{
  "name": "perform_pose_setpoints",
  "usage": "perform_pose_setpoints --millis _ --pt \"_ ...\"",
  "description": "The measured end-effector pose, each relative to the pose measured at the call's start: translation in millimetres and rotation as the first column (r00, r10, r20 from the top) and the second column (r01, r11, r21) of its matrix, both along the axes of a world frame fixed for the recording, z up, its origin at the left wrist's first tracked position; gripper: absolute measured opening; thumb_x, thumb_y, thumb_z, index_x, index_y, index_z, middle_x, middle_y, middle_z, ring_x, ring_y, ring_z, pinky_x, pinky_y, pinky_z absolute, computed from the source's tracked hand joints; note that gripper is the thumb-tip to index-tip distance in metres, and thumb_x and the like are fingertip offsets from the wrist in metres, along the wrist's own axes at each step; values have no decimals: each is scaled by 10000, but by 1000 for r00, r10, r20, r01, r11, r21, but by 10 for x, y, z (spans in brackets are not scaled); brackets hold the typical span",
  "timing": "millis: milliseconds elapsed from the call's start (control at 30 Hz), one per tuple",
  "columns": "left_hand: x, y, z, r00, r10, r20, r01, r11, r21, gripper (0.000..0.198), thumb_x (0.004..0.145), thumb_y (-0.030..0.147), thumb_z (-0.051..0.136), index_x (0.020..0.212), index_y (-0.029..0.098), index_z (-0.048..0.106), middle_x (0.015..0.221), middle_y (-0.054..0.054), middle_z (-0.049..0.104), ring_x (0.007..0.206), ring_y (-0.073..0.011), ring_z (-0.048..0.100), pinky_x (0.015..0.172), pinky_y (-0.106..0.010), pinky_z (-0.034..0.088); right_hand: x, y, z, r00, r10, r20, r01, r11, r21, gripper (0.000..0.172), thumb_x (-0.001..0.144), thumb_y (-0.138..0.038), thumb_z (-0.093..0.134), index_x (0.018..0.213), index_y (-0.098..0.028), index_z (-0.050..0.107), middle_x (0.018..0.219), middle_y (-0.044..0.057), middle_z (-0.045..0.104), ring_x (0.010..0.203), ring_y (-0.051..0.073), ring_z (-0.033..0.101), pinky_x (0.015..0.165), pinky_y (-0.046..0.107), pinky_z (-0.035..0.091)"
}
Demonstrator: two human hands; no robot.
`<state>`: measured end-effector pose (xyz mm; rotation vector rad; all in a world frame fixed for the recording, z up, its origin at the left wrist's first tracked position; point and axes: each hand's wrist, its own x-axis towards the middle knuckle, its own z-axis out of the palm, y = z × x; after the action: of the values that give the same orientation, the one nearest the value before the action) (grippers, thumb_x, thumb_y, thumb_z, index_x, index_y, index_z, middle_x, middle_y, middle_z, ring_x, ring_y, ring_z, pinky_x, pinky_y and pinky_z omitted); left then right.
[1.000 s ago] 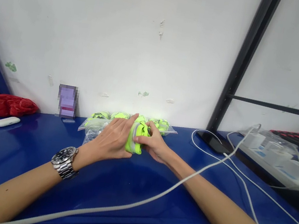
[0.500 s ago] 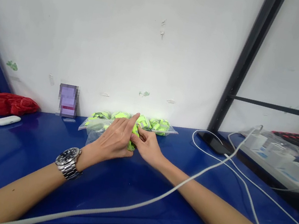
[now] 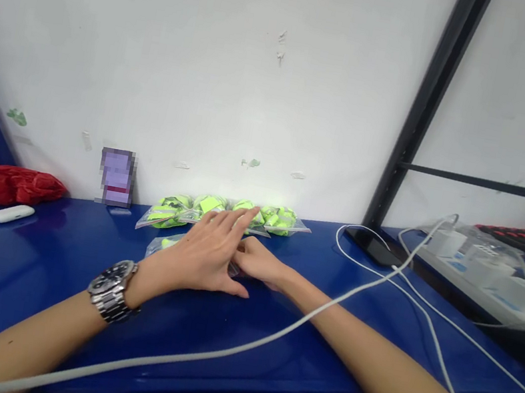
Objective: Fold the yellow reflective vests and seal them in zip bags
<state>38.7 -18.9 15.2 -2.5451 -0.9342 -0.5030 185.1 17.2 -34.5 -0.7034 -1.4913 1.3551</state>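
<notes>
My left hand (image 3: 205, 258), with a steel watch (image 3: 111, 288) on its wrist, lies with fingers stretched out flat over a clear plastic bag (image 3: 158, 246) on the blue table (image 3: 25, 276). A bit of neon-green fabric shows inside the bag. My right hand (image 3: 260, 267) rests on the table just right of it. Its fingers are tucked under my left hand and hidden. Behind both hands, clear bags of neon-green folded items (image 3: 210, 206) lie in a row against the white wall.
A white cable (image 3: 268, 340) runs across the table over my right forearm. At right are a black phone (image 3: 373, 246), a power strip with chargers (image 3: 481, 279) and a black post (image 3: 425, 110). At left lie a red cloth (image 3: 15, 183) and a white case (image 3: 10, 213).
The neon-green bundle held up between both hands a second ago has gone down out of sight. My left hand has flattened over it and the bag, and my right hand has slid beneath.
</notes>
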Motion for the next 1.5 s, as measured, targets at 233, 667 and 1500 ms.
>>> perform_pose_setpoints --millis 233,667,1500 --pt "-407 70 -71 957 236 -169 -280 906 -318 1077 635 654 683 1447 100 242 1337 -245 511 1160 -398 551 894 -473 465 245 -35 184 918 276 286 -267 961 -70 384 713 -444 742 566 -155 538 495 -66 386 476 55 350 497 224 378" --pt "-161 110 -257 981 183 66 -175 978 -114 609 686 281 649 1236 127 439 1150 -171 617 1055 -354 592 881 -484 465 83 -21 127 908 -24 419 -108 951 288 441 781 -413 602 454 -161 446 439 -40 375 444 61 287 437 226 230" --pt "-543 435 690 972 -34 232 107 944 -313 319 948 468 442 982 213 630 999 -49 645 923 -189 605 808 -316 484 773 40 839 635 -714 295 -144 266 953 147 865 -359 641 831 -230 702 1155 99 574 1114 265 485 761 364 476"
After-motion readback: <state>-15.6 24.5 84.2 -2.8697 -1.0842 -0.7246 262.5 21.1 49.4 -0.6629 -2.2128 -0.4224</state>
